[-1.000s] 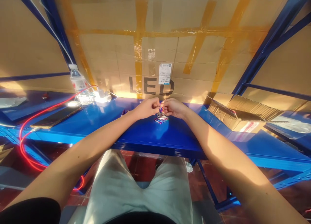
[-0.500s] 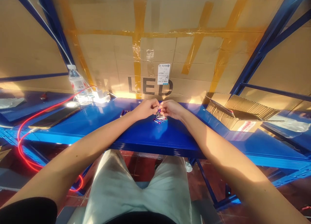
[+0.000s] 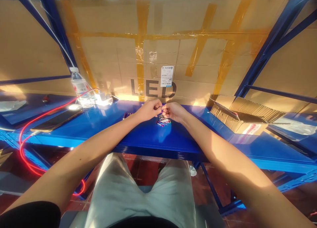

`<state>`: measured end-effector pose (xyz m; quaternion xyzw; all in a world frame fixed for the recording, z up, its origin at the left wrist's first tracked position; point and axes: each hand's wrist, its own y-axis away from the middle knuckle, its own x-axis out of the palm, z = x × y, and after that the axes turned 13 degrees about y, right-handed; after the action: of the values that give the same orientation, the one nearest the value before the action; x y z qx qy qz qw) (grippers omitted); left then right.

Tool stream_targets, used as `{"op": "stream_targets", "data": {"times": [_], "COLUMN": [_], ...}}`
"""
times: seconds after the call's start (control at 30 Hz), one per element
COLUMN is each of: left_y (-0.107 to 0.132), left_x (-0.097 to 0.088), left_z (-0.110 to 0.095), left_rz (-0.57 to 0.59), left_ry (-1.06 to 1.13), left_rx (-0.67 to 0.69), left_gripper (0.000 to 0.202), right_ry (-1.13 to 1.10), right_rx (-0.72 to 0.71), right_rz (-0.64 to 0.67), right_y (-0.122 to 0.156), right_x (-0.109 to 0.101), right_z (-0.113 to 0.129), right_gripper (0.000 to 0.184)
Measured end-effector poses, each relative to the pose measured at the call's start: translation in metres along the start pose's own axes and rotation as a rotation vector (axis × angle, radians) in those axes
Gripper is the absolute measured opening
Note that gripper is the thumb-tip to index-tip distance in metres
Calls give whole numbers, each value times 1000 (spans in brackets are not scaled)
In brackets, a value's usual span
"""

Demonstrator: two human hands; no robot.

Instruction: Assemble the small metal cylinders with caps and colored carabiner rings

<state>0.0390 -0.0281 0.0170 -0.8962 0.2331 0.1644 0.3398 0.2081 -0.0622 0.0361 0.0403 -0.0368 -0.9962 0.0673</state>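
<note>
Over the blue table (image 3: 158,140), my left hand (image 3: 150,110) and my right hand (image 3: 175,111) meet fingertip to fingertip, both pinched closed. What sits between the fingers is small and mostly hidden; a purple glint shows there. Just beneath them lies a small cluster of shiny, multicoloured metal pieces (image 3: 163,122), some looking like carabiner clips with rings. More slim coloured metal pieces (image 3: 127,115) rest on the table to the left, partly behind my left wrist.
A large cardboard sheet marked LED (image 3: 119,56) stands behind the table. To the left are a phone (image 3: 56,120), a glowing red cable (image 3: 37,117), a plastic bottle (image 3: 79,84) and a white charger (image 3: 102,100). An open cardboard box (image 3: 247,120) stands right.
My hands stay together in nearly the same place, with only slight finger movement. The whole view has shifted a little.
</note>
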Motion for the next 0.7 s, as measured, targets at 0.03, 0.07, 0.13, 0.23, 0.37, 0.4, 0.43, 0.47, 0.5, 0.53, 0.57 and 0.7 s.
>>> {"op": "stream_targets", "data": {"times": [0.03,0.07,0.13,0.23,0.37,0.4,0.43,0.47,0.5,0.53,0.57,0.7], "left_y": [0,1,1,2,2,2,1,0,-1,-2,-3,-5], "left_x": [0,-1,-2,-3,0,1,2,3,4,4,4,1], "left_z": [0,0,0,-1,-4,-5,-5,-5,-5,-4,-3,1], "left_rz": [14,26,32,45,42,31,18,5,-12,-28,-40,-59], "left_ry": [26,59,110,62,-116,-104,-66,-8,58,121,176,288], "left_rx": [-32,-66,-111,-60,15,-13,-52,-94,-129,-151,-160,-165], "left_gripper": [7,7,7,8,9,10,11,11,12,11,11,10], "right_ry": [2,4,-5,-20,12,23,30,33,31,25,16,2], "right_rx": [-7,-14,-29,-43,-56,-68,-81,-95,-105,-113,-119,-146], "right_rz": [-7,-11,-14,-16,-32,-49,-68,-87,-104,-114,-120,-114], "right_y": [0,0,-2,-5,-3,-2,0,1,2,3,3,0], "right_x": [1,2,2,1,2,4,5,7,8,9,10,11], "right_z": [0,-1,-2,-4,-6,-6,-5,-5,-5,-4,-4,-4], "right_gripper": [25,25,26,27,30,31,31,31,31,31,31,31]}}
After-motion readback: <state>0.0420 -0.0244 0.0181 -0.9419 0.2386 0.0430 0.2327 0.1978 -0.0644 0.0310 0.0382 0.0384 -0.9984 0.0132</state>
